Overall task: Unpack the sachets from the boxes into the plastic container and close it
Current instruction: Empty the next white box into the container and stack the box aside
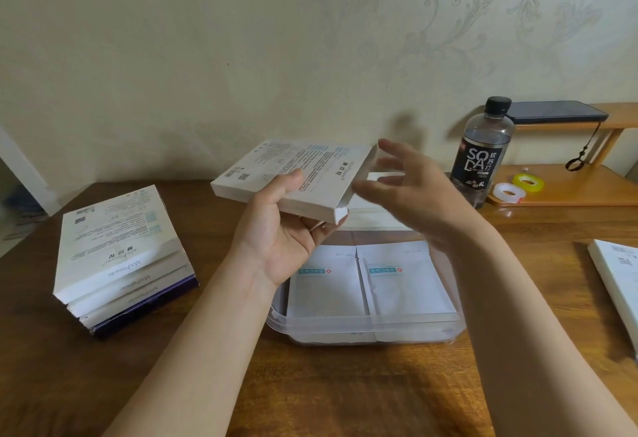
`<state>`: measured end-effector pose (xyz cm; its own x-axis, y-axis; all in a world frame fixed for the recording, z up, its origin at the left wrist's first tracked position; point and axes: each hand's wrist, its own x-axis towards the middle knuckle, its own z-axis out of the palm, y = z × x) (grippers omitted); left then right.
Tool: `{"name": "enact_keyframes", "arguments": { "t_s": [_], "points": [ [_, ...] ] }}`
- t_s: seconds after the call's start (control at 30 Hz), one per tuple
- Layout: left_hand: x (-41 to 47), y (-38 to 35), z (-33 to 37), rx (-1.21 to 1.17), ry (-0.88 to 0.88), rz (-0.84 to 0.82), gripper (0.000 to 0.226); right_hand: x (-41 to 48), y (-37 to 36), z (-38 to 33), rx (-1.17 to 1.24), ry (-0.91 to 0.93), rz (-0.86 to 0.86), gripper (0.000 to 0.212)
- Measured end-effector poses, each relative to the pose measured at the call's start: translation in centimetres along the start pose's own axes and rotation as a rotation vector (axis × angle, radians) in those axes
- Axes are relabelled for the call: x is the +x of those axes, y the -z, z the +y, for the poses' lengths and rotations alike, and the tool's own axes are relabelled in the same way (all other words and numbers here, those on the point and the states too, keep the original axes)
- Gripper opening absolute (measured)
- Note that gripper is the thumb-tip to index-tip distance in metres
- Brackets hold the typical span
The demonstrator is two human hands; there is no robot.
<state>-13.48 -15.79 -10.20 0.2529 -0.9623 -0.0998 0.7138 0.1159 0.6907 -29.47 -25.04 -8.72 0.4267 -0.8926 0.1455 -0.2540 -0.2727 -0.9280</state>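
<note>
Probably a home room: patterned wallpaper [448, 22], wooden table [328, 385], soda bottle [483, 157].

One head-worn view looks forward and down, close over the table [345, 398] (edges seemingly bowed).

Soft, somewhat dim indoor light. The right hand [411, 188] is motion-blurred; a faint shadow lies on the wall [407, 124] just above it. Straight lines curve far to either side of it.
</note>
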Motion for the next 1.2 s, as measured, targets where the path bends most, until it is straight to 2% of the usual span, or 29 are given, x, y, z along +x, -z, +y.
{"name": "enact_keyframes", "arguments": {
  "t_s": [0.07, 0.13, 0.27, 0.33, 0.4, 0.53, 0.6, 0.7, 0.8, 0.87, 0.9, 0.97, 1.1, 1.2],
  "points": [
    [0.1, 0.1, 0.1, -0.003, -0.039, 0.013, 0.031, -0.3, -0.4, -0.1, -0.032, 0.051, -0.084, 0.102],
    [0.1, 0.3, 0.3, -0.004, -0.076, 0.012, 0.030, -0.5, -0.6, -0.1, 0.007, 0.076, -0.197, 0.109],
    [0.2, 0.5, 0.4, 0.005, -0.113, 0.011, 0.028, -0.7, -0.7, -0.3, -0.003, 0.139, -0.358, 0.103],
    [0.3, 0.5, 0.3, 0.006, -0.114, 0.025, 0.029, -0.8, -1.1, -0.5, -0.036, 0.143, -0.337, 0.096],
    [0.3, 0.4, 0.1, -0.002, -0.126, 0.047, 0.029, -1.0, -1.8, -1.0, -0.049, 0.143, -0.239, 0.083],
    [0.3, 0.3, 0.0, 0.009, -0.166, 0.091, 0.017, -1.1, -3.6, -1.4, -0.240, 0.265, 0.013, 0.036],
    [0.3, 0.2, 0.1, 0.019, -0.178, 0.107, 0.015, -1.2, -4.4, -1.6, -0.256, 0.286, 0.071, 0.021],
    [0.2, 0.2, 0.3, 0.013, -0.189, 0.096, 0.015, -1.3, -4.3, -1.9, -0.114, 0.181, 0.003, 0.017],
    [0.2, 0.4, 0.6, 0.012, -0.166, 0.042, 0.022, -1.1, -3.3, -2.3, 0.218, 0.015, -0.134, 0.012],
    [0.3, 0.5, 0.5, 0.027, -0.131, 0.009, 0.026, -0.9, -2.5, -2.3, 0.435, -0.072, -0.109, 0.006],
    [0.3, 0.5, 0.4, 0.049, -0.117, -0.008, 0.029, -0.7, -2.1, -2.3, 0.506, -0.109, -0.091, 0.011],
    [0.2, 0.5, 0.3, 0.109, -0.102, -0.047, 0.032, -0.6, -1.3, -2.2, 0.566, -0.151, -0.126, 0.020],
    [0.0, 0.6, 0.3, 0.180, -0.111, -0.115, 0.046, -0.6, 0.0, -1.9, 0.664, -0.266, -0.283, 0.012],
    [0.2, 0.8, 0.3, 0.241, -0.119, -0.164, 0.059, -0.3, -0.2, -1.8, 0.660, -0.340, -0.273, 0.013]
  ]
}}
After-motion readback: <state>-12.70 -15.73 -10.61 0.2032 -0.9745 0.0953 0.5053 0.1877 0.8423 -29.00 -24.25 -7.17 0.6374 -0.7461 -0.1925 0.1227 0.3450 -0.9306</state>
